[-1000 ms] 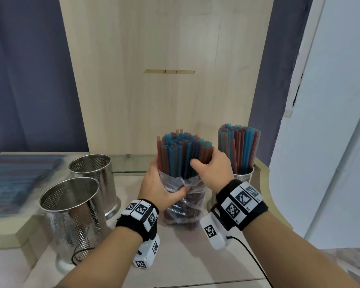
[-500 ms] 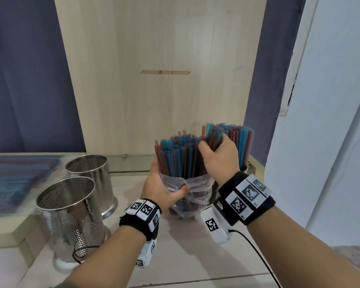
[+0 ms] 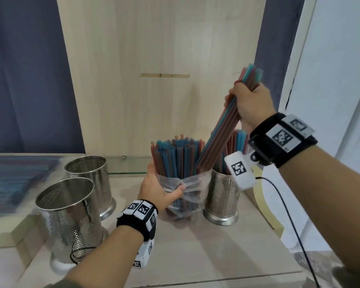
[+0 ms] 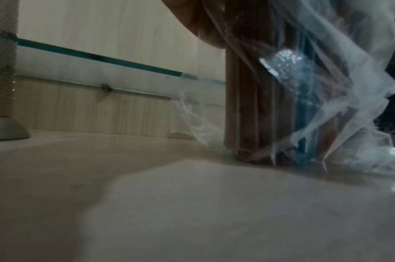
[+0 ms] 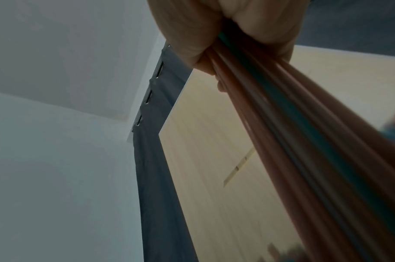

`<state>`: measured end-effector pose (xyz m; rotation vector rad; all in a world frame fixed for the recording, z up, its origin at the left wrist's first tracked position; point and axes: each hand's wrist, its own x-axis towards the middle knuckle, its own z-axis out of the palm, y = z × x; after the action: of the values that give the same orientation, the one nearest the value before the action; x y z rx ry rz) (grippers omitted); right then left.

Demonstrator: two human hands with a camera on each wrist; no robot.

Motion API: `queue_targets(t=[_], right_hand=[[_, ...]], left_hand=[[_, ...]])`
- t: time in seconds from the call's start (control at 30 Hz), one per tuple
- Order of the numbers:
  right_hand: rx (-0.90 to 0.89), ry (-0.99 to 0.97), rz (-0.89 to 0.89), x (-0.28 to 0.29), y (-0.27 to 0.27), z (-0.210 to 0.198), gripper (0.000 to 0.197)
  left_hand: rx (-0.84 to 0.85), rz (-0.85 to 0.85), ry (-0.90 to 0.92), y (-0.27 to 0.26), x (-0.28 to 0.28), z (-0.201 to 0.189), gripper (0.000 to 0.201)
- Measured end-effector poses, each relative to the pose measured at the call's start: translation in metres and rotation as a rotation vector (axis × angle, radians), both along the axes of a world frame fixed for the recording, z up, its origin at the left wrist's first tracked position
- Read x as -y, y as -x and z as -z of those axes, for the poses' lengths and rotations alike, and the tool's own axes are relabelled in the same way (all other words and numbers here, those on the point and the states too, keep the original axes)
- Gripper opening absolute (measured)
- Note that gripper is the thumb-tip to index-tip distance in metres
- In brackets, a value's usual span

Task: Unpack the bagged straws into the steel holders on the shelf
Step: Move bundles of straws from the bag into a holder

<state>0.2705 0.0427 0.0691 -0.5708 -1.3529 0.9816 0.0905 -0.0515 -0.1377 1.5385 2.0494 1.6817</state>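
- Bagged straws (image 3: 176, 161) stand upright in a clear plastic bag (image 3: 192, 183) on the shelf (image 3: 195, 250), between the holders; red and blue mix, tops sticking out of the bag mouth.
- Left hand (image 3: 157, 189) is clamped round the bag's bunched neck, steadying it; the left wrist view shows the bag bottom touching the shelf.
- Right hand (image 3: 250, 102) is fisted round a pulled bunch of straws (image 3: 220, 138), held tilted, lower ends near the bag mouth and just beside the right holder (image 3: 221, 196).
- Right holder already has straws in it; part hidden by the wrist rig.
- Two empty steel holders, rear (image 3: 89, 179) and front (image 3: 69, 217), stand left of the bag, well apart from the raised bunch.
- Step, as judged: transfer of one bunch, bag to holder; most straws are left in the bag.
- Next move calls for: clear the lower ends of the bag, bring the bunch upright over a holder mouth, lower it, let go. Risk: loose straws slipping or catching on the rim.
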Motion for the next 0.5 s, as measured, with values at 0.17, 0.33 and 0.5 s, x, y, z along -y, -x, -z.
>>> queue_targets(t=[0.17,0.33,0.5], right_hand=[[-0.259,0.047,-0.160,-0.010,-0.035,-0.036,0.015],[-0.316,0.026,-0.236,-0.021,-0.073,-0.060,0.013],[-0.229,-0.039,-0.228,-0.024,-0.086,-0.055,0.014]], left_hand=[[0.006,-0.009,-0.026,0.004,0.000,0.003,0.080],[0.006,-0.006,-0.029,0.001,-0.001,0.001,0.082],[0.000,0.003,-0.025,-0.002,-0.002,0.001,0.086]])
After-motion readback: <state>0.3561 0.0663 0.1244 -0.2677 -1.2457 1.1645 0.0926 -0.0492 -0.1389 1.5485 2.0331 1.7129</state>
